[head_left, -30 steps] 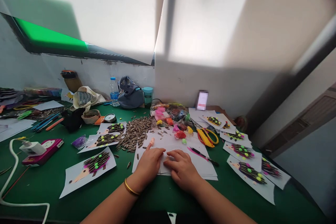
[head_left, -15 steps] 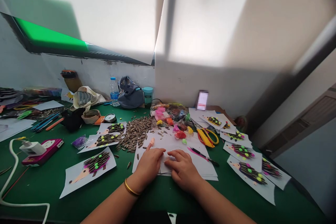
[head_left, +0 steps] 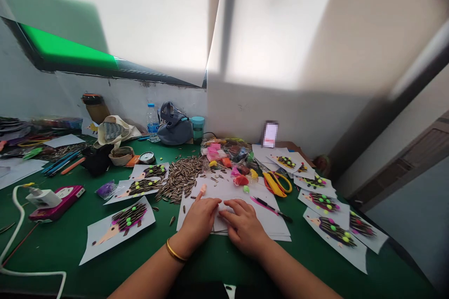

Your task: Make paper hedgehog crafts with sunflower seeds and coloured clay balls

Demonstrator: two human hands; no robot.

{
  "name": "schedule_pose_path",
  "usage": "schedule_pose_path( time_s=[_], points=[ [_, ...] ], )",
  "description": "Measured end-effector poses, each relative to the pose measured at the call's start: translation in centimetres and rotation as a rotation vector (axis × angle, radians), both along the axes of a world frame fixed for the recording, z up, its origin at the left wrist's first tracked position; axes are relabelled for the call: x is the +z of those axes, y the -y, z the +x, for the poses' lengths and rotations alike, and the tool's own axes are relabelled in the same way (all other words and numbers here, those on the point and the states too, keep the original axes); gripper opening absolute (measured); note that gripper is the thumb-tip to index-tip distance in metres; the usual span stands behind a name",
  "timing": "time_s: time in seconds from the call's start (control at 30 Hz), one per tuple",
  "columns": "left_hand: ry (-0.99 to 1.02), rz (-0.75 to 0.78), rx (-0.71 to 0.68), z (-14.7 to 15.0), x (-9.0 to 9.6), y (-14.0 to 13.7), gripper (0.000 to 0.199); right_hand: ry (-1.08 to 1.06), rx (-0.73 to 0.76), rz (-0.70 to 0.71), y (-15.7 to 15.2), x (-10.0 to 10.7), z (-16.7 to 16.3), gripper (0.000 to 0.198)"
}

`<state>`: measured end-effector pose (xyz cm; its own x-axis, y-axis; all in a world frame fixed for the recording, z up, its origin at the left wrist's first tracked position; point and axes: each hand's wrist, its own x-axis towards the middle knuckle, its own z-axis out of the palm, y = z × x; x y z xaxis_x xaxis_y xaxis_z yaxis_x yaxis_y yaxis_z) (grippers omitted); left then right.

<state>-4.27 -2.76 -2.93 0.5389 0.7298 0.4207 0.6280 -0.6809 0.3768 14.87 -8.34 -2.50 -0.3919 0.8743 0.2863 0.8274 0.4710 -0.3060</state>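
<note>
My left hand (head_left: 198, 218) rests on a stack of white paper (head_left: 266, 225), its fingers bent and held together, fingertips hidden from me. Facing it, my right hand (head_left: 247, 225) lies on the same paper with its fingers stretched and slightly apart. A narrow pale patch shows between the two hands; I cannot make out what it is. Just beyond my left hand sits a lump of peach clay (head_left: 203, 188). A green clay ball (head_left: 246, 189) and a black pen (head_left: 268, 206) lie on the paper beyond my right hand.
Sunflower seeds (head_left: 182, 177) are heaped left of the paper. Bagged coloured clay (head_left: 228, 152) and yellow scissors (head_left: 278, 183) lie behind. Seed-covered hedgehog cards flank both sides, one at left (head_left: 117, 229), another at right (head_left: 335, 238). A pink power strip (head_left: 58, 203) sits far left.
My right hand's fingers have shifted very slightly. My left hand and everything on the table look unchanged.
</note>
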Motion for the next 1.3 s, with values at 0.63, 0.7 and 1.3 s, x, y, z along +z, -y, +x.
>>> schedule_pose_path(
  time_s=[0.63, 0.7, 1.3],
  points=[
    [-0.151, 0.096, -0.063, 0.1, 0.7, 0.5, 0.027, -0.203, -0.109, -0.038, -1.1, -0.5, 0.9, 0.047],
    [-0.160, 0.111, -0.056, 0.2, 0.8, 0.7, 0.025, -0.204, -0.109, -0.037, -1.1, -0.5, 0.9, 0.047],
    [-0.114, 0.084, -0.052, 0.2, -0.4, 0.2, 0.029, -0.241, -0.112, -0.029, -1.1, -0.5, 0.9, 0.045]
  ],
)
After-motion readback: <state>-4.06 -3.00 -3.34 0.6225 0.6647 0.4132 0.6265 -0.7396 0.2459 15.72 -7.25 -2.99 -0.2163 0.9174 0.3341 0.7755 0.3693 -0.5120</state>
